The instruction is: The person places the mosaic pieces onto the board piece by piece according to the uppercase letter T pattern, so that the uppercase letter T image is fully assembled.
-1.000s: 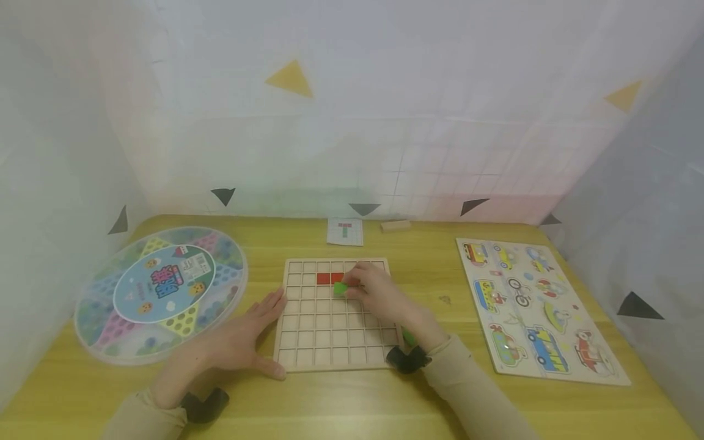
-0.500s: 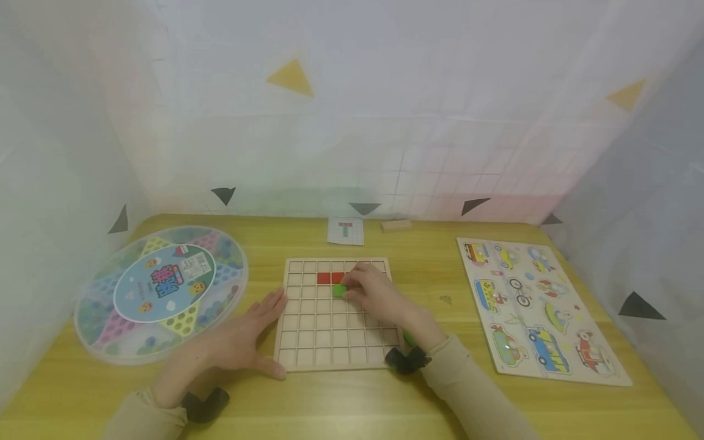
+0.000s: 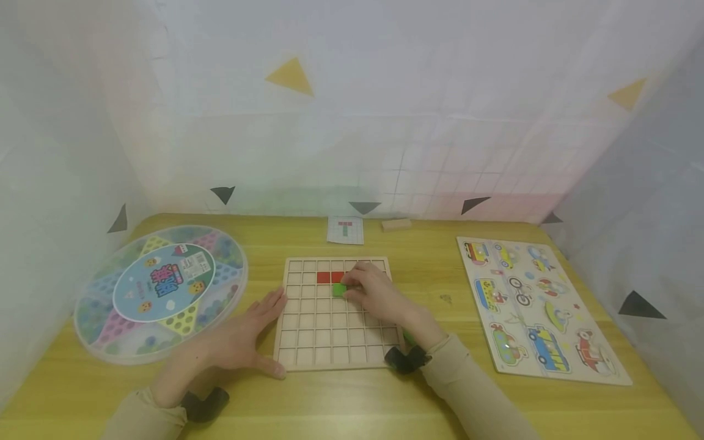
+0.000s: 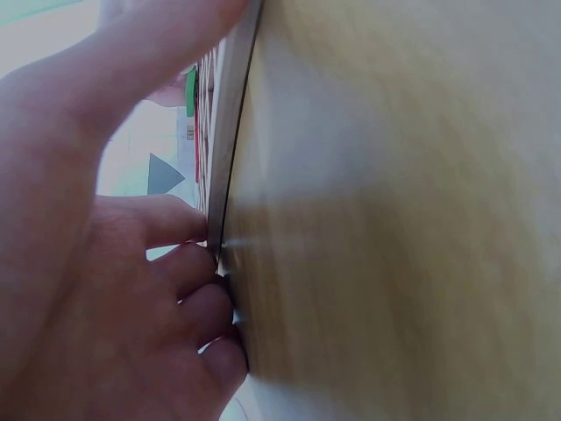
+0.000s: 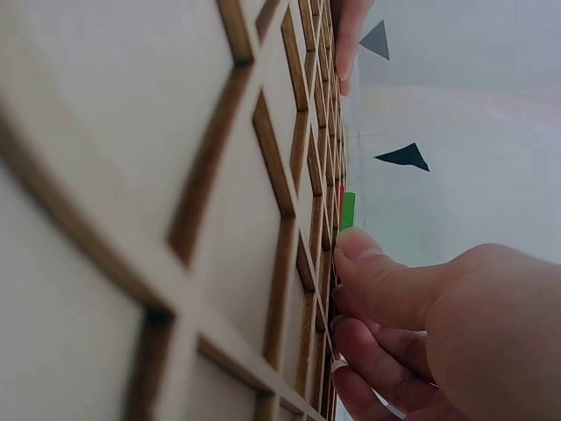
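Note:
A wooden grid board lies flat on the table. Red square tiles fill neighbouring cells in its second row; fingers cover part of that row. Just below them, my right hand pinches a green square tile between thumb and fingers. The right wrist view shows that green tile standing slightly above the grid at the thumb tip. My left hand is spread, its fingertips on the board's left edge and its thumb at the near left corner.
Behind the board lie a pattern card and a small wooden block. A round Chinese checkers set stands left; a vehicle puzzle board lies right. Something green shows beside the board under my right wrist.
The green tile has come down slightly and turned square with the cell lines under my right fingers. My left hand has not moved.

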`<state>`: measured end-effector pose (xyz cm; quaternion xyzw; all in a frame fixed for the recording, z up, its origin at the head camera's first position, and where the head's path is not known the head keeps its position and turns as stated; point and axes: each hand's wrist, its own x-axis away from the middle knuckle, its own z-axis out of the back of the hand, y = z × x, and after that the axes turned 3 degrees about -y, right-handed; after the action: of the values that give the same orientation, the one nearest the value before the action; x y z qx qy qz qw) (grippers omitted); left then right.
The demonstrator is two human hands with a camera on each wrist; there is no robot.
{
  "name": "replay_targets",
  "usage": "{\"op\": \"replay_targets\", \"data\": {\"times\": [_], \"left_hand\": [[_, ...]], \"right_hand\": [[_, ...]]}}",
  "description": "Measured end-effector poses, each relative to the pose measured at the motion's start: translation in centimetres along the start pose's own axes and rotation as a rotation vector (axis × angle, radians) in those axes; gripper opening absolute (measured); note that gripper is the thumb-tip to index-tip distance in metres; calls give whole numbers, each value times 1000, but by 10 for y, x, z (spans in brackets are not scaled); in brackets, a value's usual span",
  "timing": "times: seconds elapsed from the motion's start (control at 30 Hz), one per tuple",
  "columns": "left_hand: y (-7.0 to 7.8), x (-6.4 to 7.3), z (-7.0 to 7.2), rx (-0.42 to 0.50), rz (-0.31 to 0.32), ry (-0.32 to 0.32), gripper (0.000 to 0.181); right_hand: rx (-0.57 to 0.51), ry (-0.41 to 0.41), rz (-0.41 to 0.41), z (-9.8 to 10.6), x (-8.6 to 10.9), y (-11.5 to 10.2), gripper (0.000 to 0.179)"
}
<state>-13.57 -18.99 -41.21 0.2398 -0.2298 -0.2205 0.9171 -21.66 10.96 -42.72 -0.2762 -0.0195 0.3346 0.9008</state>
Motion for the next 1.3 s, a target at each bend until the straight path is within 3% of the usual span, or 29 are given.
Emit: {"op": "replay_targets", "data": {"times": [1.3], "left_hand": [[2, 3, 1, 10, -13, 3, 129]], "right_hand": [[-8, -15, 0, 1, 0, -1, 18]]}}
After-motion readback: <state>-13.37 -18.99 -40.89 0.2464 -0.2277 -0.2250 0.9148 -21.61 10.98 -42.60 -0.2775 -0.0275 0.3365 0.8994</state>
